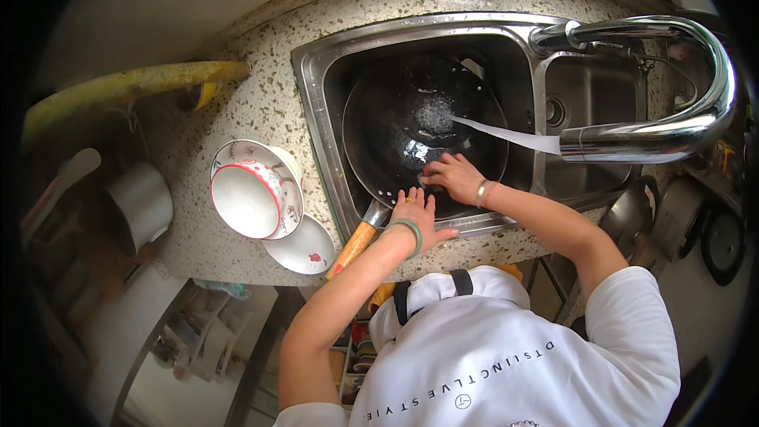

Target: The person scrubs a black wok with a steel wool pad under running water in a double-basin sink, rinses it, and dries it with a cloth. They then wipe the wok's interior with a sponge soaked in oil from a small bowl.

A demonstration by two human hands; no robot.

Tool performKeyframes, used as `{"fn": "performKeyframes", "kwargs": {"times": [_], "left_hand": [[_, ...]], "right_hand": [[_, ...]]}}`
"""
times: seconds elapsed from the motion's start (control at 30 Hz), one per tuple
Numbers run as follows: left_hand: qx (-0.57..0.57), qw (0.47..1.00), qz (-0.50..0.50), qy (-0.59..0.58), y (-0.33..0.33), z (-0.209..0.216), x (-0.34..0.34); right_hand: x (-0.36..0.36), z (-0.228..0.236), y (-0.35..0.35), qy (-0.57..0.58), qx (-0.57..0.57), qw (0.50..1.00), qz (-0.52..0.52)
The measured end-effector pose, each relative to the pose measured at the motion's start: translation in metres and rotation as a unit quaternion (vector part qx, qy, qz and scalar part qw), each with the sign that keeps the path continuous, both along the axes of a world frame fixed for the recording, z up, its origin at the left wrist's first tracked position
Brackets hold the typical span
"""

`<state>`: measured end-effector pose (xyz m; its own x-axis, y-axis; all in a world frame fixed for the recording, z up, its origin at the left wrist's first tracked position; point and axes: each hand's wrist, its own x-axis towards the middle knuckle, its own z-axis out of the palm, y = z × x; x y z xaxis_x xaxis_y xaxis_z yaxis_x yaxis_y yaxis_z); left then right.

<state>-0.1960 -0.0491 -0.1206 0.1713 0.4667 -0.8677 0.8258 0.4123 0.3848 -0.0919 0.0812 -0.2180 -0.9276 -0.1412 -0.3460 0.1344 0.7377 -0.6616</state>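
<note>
A black wok with a wooden handle sits tilted in the larger basin of a steel sink. Water streams from the chrome faucet into the wok and splashes near its middle. My left hand lies at the wok's near rim beside the handle, its fingers stretched out and holding nothing. Inside the wok, my right hand presses down with bent fingers near the wall closest to me. Whatever sits under those fingertips is too hidden to name.
Left of the sink, stacked white bowls with red rims overlap a white plate on the speckled counter. A yellow hose runs further left, above a pot. Pans and lids stand at the right.
</note>
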Motion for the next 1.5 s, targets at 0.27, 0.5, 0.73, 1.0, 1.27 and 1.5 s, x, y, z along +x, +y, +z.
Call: {"fn": "performKeyframes", "kwargs": {"times": [0.27, 0.5, 0.73, 1.0, 1.27, 1.5], "left_hand": [[0.001, 1.0, -0.013, 0.012, 0.003, 0.002, 0.001], [0.038, 0.999, 0.016, 0.01, -0.006, 0.0, 0.008], [0.039, 0.999, 0.014, 0.008, -0.007, 0.009, 0.005], [0.07, 0.997, 0.034, 0.0, -0.011, 0.014, 0.009], [0.057, 0.998, 0.039, -0.009, -0.009, 0.021, 0.009], [0.065, 0.997, 0.033, -0.003, -0.015, 0.021, 0.007]], "right_hand": [[-0.044, -0.013, -0.02, 0.038, 0.047, 0.997, -0.056], [-0.04, -0.008, -0.029, 0.041, 0.019, 0.996, -0.078], [-0.018, 0.012, -0.023, -0.055, -0.071, 0.994, -0.057], [-0.042, -0.007, -0.037, 0.019, 0.018, 0.998, -0.059], [-0.066, -0.033, -0.042, 0.099, 0.106, 0.983, -0.116], [-0.047, -0.076, 0.031, 0.114, 0.19, 0.942, -0.253]]}}
